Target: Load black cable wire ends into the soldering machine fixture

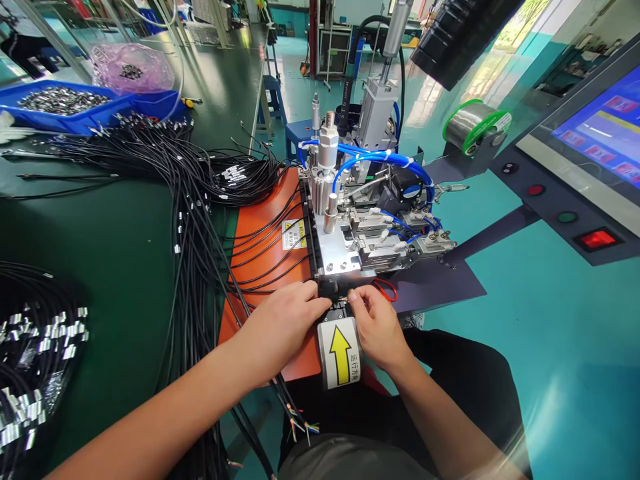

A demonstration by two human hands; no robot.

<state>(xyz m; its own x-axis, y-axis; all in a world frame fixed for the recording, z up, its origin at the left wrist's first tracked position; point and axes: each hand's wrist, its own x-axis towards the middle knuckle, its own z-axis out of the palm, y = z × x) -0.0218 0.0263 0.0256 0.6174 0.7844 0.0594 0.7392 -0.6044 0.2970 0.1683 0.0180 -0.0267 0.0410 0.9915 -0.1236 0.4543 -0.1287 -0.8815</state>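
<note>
At the front of the machine [340, 257], my left hand [287, 317] is closed, its thumb and fingertips beside the narrow black feed track [336, 312]. Whatever it grips is hidden beneath the fingers. Across the track, my right hand [377, 323] pinches at a small shiny metal part [343, 299], too small to name surely. Just below both hands is a white label with a yellow arrow [341, 353]. Several black cables [273, 257] run over the orange plate [250, 267] into the machine's left side.
A thick bundle of black cables [193, 267] crosses the green table [125, 253], with more cables [40, 353] at left. Blue trays [65, 120] of metal parts stand behind. On the right are a solder wire spool [467, 127] and a control screen [600, 133].
</note>
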